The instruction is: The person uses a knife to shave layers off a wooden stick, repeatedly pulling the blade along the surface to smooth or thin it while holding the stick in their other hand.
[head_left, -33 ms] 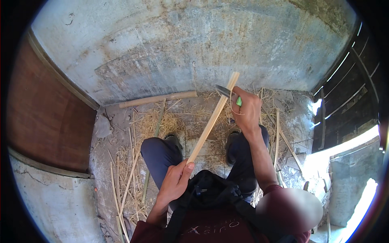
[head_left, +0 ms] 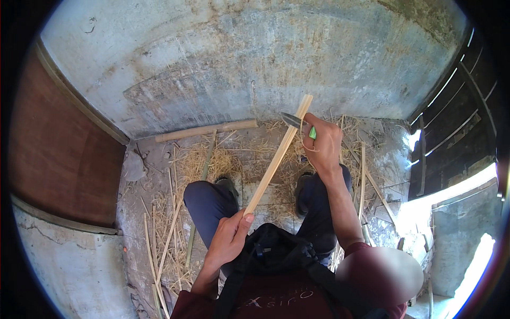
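A long, pale bamboo strip (head_left: 273,164) slants up and away in front of me. My left hand (head_left: 228,238) grips its near end, thumb pressed along the top. Close to the far end, my right hand (head_left: 325,144) is closed round a knife (head_left: 290,119) with a green handle. The dark blade lies across the strip, and its tip sticks out past the left side. A thin curl of shaving hangs beside the fingers of my right hand. Most of the handle is hidden inside that hand.
Straw-like shavings (head_left: 212,161) cover the floor around my feet. A thick bamboo pole (head_left: 207,131) lies along the base of the stained wall (head_left: 255,58). More strips (head_left: 150,247) lie on both sides. A brown panel (head_left: 64,143) stands left, dark slats (head_left: 451,127) right.
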### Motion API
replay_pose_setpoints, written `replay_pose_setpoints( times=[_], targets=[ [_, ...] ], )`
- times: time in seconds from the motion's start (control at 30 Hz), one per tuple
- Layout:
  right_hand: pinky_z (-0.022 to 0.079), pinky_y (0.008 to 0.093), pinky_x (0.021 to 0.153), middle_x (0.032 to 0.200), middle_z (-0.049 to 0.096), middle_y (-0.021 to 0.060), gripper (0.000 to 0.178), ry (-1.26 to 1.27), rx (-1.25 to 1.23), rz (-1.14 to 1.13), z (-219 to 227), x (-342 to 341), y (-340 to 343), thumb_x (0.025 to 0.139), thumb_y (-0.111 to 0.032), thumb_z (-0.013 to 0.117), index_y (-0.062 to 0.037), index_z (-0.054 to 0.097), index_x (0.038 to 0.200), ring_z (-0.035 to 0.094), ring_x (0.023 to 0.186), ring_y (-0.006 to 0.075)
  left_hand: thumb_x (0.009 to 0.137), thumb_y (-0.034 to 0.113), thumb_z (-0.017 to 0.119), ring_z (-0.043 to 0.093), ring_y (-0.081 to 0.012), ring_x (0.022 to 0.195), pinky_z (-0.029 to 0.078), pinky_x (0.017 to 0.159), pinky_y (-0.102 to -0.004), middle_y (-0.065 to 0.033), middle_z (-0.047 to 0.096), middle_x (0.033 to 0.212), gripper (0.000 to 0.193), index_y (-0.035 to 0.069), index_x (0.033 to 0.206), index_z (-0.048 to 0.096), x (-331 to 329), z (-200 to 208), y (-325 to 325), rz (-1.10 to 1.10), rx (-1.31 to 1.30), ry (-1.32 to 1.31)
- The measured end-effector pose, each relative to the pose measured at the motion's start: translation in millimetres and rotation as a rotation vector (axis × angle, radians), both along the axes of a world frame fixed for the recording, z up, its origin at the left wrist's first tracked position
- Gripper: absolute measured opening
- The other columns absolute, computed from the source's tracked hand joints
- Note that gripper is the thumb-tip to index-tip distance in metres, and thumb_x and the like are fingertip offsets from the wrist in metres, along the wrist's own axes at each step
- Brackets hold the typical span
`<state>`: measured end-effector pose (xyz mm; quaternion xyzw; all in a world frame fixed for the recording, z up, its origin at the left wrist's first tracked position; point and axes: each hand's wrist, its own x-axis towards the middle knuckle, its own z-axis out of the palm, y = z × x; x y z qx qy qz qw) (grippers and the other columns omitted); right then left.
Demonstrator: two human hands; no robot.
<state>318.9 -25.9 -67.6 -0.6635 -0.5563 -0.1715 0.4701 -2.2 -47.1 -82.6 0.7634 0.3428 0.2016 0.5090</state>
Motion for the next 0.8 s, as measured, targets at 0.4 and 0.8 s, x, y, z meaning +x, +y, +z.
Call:
replay_pose_setpoints(
  times=[0.4,0.8],
  targets=[
    [0.050,0.0476,0.061,0.076,0.069,0.0133,0.019,-0.047,0.002,-0.065,-6,5,7,0.073,-0.002,0.067,-0.0075,0.064,0.091,0.069,0.069,0.0380,0.117,0.030,0.052,0.045,-0.0293,0.051,0.037,0.055,-0.0425,-0.0146,0.045,0.061,0.036,-0.003,0.107,0.063,-1,1,1,0.024,0.027,0.039],
    [0.054,0.0501,0.066,0.076,0.071,0.0207,0.017,0.104,-0.081,-0.347,-18,55,26,0.087,-0.007,0.067,-0.0093,0.078,0.100,0.072,0.074,0.0433,0.116,0.028,0.052,0.048,-0.0345,0.053,0.039,0.056,-0.0441,-0.0171,0.047,0.062,0.034,-0.002,0.109,0.065,-12,-4,1,0.012,0.036,0.078]
  ],
)
